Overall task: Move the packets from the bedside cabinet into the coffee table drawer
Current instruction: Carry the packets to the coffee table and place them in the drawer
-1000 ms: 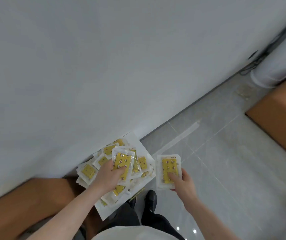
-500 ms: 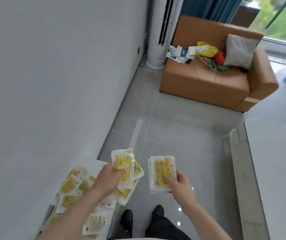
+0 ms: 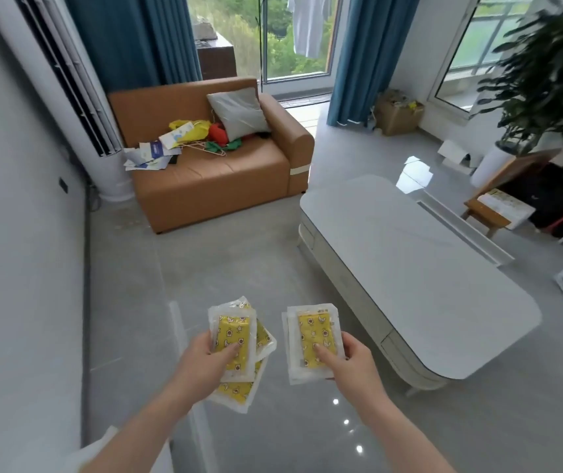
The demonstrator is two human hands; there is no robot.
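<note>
My left hand (image 3: 206, 361) grips a fanned stack of clear packets with yellow patterned contents (image 3: 235, 331), thumb on top. My right hand (image 3: 348, 361) holds a smaller neat stack of the same packets (image 3: 310, 332), thumb pressed on the top one. Both stacks hang above the grey floor in front of me. The white coffee table (image 3: 420, 268) stands to the right, its drawer fronts (image 3: 399, 353) along the near side closed. A white corner of the bedside cabinet (image 3: 102, 445) shows at the bottom left.
A tan sofa (image 3: 218, 175) with papers, hangers and a grey cushion stands ahead on the left beside a white tower air conditioner (image 3: 68, 80). A large plant (image 3: 539, 80), wooden stool (image 3: 488, 216) and boxes crowd the right. A grey wall runs along the left.
The view has swung from the wall and cabinet toward the room. Both hands have lifted their packet stacks off the cabinet and carry them away from it, toward the coffee table.
</note>
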